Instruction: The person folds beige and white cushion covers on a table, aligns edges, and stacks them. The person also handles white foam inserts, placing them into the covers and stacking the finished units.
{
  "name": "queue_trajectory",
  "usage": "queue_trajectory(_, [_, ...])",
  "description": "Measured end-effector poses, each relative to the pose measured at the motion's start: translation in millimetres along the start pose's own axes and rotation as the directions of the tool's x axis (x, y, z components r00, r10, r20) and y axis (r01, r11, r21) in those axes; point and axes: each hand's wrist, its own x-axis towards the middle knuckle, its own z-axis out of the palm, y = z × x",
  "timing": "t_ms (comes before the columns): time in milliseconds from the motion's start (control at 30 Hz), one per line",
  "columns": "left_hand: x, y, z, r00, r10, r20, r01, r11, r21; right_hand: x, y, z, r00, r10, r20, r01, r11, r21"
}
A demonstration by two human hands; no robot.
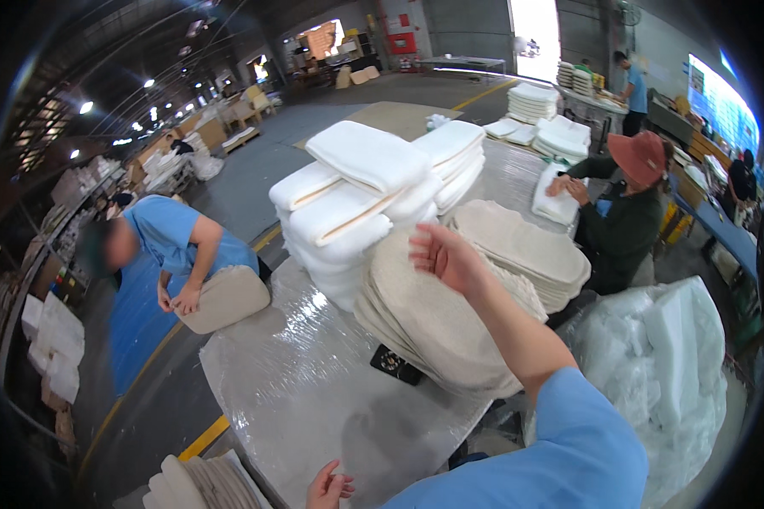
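Note:
My right hand [443, 259], fingers apart and holding nothing, reaches over a stack of beige fabric covers [437, 318] with rounded ends. I cannot tell whether it touches the top cover. Behind that stack rises a pile of thick white foam-like pads [369, 157]. A second beige stack [526, 254] of similar shape lies to the right. My left hand [329, 486] is low over the near side of the plastic-covered table [280, 382], its fingers loosely bent and empty. A dark flat object [396, 365] lies partly beneath the edge of the nearer beige stack.
At left, a person in a blue shirt [191, 242] handles a beige cushion [225, 301]. A person in a red hat [632, 195] works on a white pad at right. Wrapped white foam [662, 365] stands near my right arm; more pieces [204, 482] are stacked at the lower left.

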Motion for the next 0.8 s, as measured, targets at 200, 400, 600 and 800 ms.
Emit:
queue_trajectory(200, [-33, -42, 11, 0.907, -0.251, -0.339, 0.211, 0.966, -0.150, 181, -21, -12, 0.862, -0.032, -0.506, 0.015, 0.999, -0.039])
queue_trajectory(400, [-32, -87, 39, 0.813, -0.372, -0.447, 0.286, 0.925, -0.249, 249, -33, -1, 0.832, -0.136, -0.537, 0.163, 0.987, 0.002])
queue_trajectory(600, [-31, -91, 41, 0.791, -0.392, -0.471, 0.323, 0.920, -0.223, 284, -53, 56, 0.736, -0.174, -0.655, 0.150, 0.984, -0.092])
queue_trajectory(800, [-21, -111, 32, 0.840, -0.306, -0.448, 0.240, 0.950, -0.198, 303, -69, 57, 0.624, -0.252, -0.740, 0.267, 0.958, -0.101])
